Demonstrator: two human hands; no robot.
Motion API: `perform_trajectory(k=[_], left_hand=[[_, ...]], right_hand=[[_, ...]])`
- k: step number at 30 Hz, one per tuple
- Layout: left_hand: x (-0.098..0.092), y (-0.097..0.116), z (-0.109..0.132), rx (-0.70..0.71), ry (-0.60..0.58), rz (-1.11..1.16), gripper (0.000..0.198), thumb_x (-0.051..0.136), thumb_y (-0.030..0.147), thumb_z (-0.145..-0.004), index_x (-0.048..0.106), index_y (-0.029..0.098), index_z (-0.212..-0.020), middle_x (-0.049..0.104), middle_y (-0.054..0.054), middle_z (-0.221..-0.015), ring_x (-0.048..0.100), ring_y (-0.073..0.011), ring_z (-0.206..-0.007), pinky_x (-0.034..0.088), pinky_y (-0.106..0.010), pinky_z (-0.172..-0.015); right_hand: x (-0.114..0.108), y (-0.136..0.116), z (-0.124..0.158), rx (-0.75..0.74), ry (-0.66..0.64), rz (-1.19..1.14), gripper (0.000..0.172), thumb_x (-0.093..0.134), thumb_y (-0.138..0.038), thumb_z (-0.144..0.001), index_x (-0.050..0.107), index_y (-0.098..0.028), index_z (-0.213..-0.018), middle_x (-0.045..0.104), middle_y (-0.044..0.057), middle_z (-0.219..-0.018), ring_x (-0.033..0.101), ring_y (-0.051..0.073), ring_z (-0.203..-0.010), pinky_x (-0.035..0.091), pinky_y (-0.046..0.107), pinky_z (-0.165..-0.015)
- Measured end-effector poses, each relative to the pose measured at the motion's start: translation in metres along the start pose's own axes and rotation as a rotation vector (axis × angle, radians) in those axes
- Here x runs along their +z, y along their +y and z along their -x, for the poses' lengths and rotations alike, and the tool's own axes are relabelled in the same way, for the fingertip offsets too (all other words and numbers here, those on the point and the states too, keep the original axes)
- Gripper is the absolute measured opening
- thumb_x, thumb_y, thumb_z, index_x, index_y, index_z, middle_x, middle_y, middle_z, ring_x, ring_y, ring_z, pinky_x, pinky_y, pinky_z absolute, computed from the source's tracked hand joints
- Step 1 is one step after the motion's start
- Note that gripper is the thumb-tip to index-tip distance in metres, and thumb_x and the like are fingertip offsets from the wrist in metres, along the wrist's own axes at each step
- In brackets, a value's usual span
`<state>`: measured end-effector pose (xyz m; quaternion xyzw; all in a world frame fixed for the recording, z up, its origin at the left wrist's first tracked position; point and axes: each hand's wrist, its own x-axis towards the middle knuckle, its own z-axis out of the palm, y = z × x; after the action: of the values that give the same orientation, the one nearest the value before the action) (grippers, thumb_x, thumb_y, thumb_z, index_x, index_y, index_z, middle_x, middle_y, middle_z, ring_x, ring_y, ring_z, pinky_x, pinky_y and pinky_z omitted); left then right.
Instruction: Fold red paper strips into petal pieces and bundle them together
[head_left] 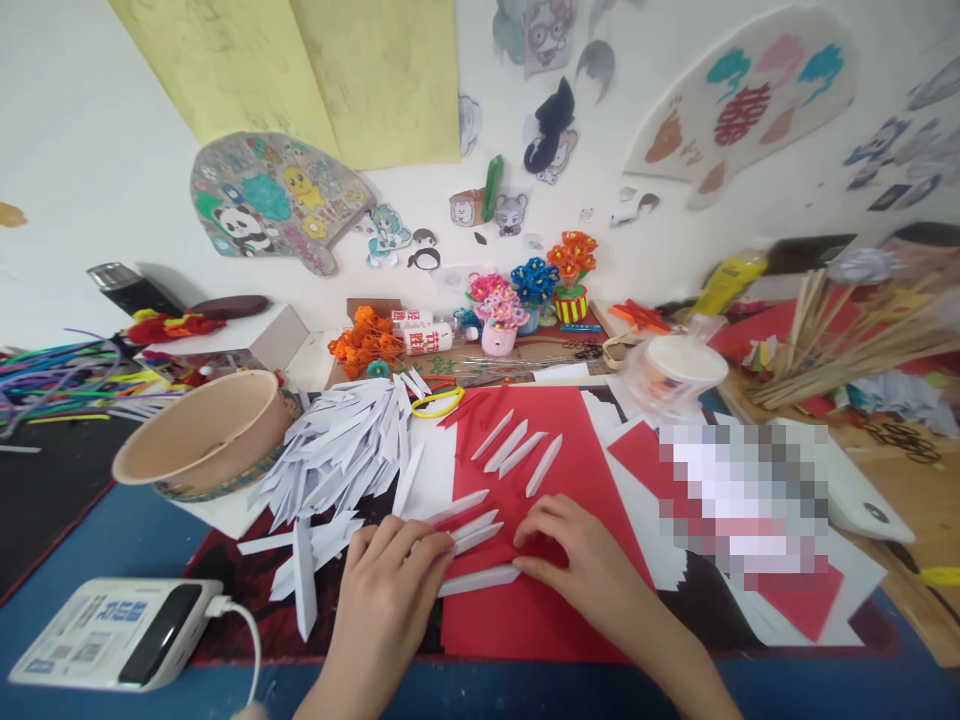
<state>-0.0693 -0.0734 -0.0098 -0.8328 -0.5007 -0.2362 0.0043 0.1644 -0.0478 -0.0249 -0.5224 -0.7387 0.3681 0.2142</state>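
My left hand (397,570) is closed, its fingertips bunched at the near ends of folded white paper strips; its thumb is mostly hidden. Just in front of it lies a long folded white paper strip (480,579), its left end by my left hand. At that strip's other end, my right hand (570,550) bends thumb and forefinger together on the tip. Below both is a stack of red paper (540,625). Several more folded white strips (516,450) rest in a slanting row on it, with thin red folded pieces (469,435) among them.
A heap of folded white strips (337,450) lies left, beside a beige bowl (195,430). Yellow-handled scissors (439,403) sit behind. A white power bank (112,635) with a cable is front left. Pipe-cleaner flowers (499,300) stand at the back, and a lidded tub (679,370) right.
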Motion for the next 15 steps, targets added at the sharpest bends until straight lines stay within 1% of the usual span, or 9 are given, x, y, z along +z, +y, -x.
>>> perform_trajectory(k=[3, 7, 11, 15], left_hand=[[-0.004, -0.002, 0.005, 0.002, 0.036, -0.018, 0.011, 0.055, 0.019, -0.094, 0.065, 0.023, -0.093, 0.071, 0.001, -0.087, 0.059, -0.0165, -0.076, 0.035, -0.032, -0.071], [-0.005, -0.009, 0.019, -0.05, 0.059, -0.033, 0.005, 0.058, 0.022, -0.093, 0.063, 0.022, -0.094, 0.07, 0.001, -0.086, 0.059, -0.017, -0.075, 0.036, -0.032, -0.07], [-0.002, -0.014, 0.032, -0.069, 0.083, -0.006, 0.005, 0.058, 0.023, -0.093, 0.061, 0.022, -0.096, 0.07, -0.001, -0.086, 0.06, -0.0176, -0.075, 0.039, -0.031, -0.07], [-0.001, -0.017, 0.037, -0.042, 0.04, 0.019, 0.012, 0.056, 0.024, -0.094, 0.062, 0.025, -0.103, 0.072, -0.002, -0.093, 0.064, -0.0189, -0.081, 0.042, -0.031, -0.073]], right_hand=[[0.0, 0.001, 0.0, -0.004, -0.01, 0.041, 0.006, 0.069, -0.026, -0.087, 0.068, -0.022, -0.083, 0.065, 0.003, -0.091, 0.061, 0.023, -0.092, 0.049, 0.033, -0.079], [0.0, 0.002, -0.002, 0.014, -0.018, 0.031, 0.009, 0.067, -0.028, -0.088, 0.068, -0.022, -0.081, 0.065, 0.004, -0.09, 0.061, 0.023, -0.09, 0.048, 0.034, -0.078], [-0.001, 0.002, -0.005, 0.018, -0.022, -0.05, 0.014, 0.065, -0.027, -0.089, 0.067, -0.02, -0.077, 0.065, 0.004, -0.087, 0.061, 0.022, -0.088, 0.048, 0.033, -0.078], [-0.005, -0.001, -0.008, 0.049, -0.008, -0.09, 0.015, 0.061, -0.025, -0.089, 0.067, -0.02, -0.076, 0.064, 0.004, -0.085, 0.063, 0.02, -0.083, 0.049, 0.031, -0.073]])
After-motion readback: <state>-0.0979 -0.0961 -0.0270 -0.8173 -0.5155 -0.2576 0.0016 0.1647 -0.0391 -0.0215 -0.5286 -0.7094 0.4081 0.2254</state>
